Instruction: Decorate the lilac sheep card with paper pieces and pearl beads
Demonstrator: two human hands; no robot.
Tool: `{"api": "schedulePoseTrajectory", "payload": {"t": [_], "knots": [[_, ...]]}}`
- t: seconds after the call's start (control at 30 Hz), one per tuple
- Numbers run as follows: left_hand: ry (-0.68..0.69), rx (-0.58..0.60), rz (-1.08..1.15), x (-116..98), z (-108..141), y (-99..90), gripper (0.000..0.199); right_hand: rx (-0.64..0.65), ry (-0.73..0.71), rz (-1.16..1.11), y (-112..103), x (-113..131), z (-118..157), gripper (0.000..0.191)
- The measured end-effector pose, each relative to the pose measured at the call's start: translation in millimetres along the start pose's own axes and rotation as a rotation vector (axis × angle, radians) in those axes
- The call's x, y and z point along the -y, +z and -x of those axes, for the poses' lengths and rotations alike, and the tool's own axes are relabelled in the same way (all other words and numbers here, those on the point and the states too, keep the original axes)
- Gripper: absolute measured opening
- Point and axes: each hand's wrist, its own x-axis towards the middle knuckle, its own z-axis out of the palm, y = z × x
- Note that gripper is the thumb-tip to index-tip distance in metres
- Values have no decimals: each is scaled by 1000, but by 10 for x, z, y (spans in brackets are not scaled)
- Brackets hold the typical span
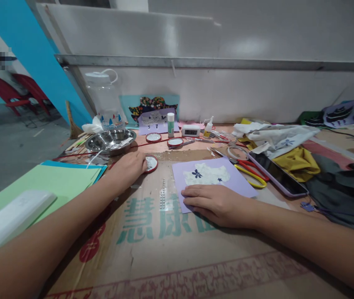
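My left hand [129, 170] is at the left edge of a small red-rimmed lid [151, 164] that holds tiny silvery pieces. Its fingers are bent and close together, with the tips partly hidden, so what they hold cannot be made out. Flat on the near left part of a purple sheet of paper [242, 186] lies my right hand [216, 203], fingers stretched out. A white fabric-like cut-out [210, 174] with dark flower shapes sits on that sheet, just beyond my right fingers. Between the hands, a strip of shiny stick-on gems [162, 195] rests on the cardboard.
A steel bowl [111, 141], a clear bottle [104, 104], a glue stick [170, 124], a small digital clock [191, 131] and a glue bottle [208, 127] stand behind. Yellow-handled pliers [253, 176], a phone [276, 174] and cloth scraps lie right. Green sheets [67, 180] and a white case [18, 216] lie left.
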Motion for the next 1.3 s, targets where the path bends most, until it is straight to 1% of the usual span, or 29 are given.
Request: {"api": "schedulePoseTrajectory", "payload": {"t": [0.27,0.37,0.5,0.63,0.9,1.0,1.1,1.17,1.23,1.3], "knots": [[-59,1,39,12,-24,78,30,-3,0,-3,-16,17,-23,28],[-82,-6,71,19,-21,76,28,-4,0,-3,-17,15,-20,28],[-124,-32,129,7,-14,-15,30,-15,-7,1,-14,10,-11,27],[-206,-41,192,-26,-26,-131,34,-11,-16,8,-10,4,-13,27],[-279,-51,304,-22,-29,-234,26,-12,-7,-1,-8,6,-9,27],[-288,-61,328,-19,-21,-258,24,-4,-7,-5,-6,5,-3,27],[-295,-99,367,-47,-15,-305,25,-5,-6,-5,-7,2,-7,28],[-270,-114,428,-71,-13,-348,25,-4,-7,-1,-9,3,-15,28],[-211,-66,510,-101,-13,-384,24,0,-11,9,-10,4,-24,28],[-131,40,607,-146,-9,-399,22,-6,-25,31,-8,4,-25,27]]}}
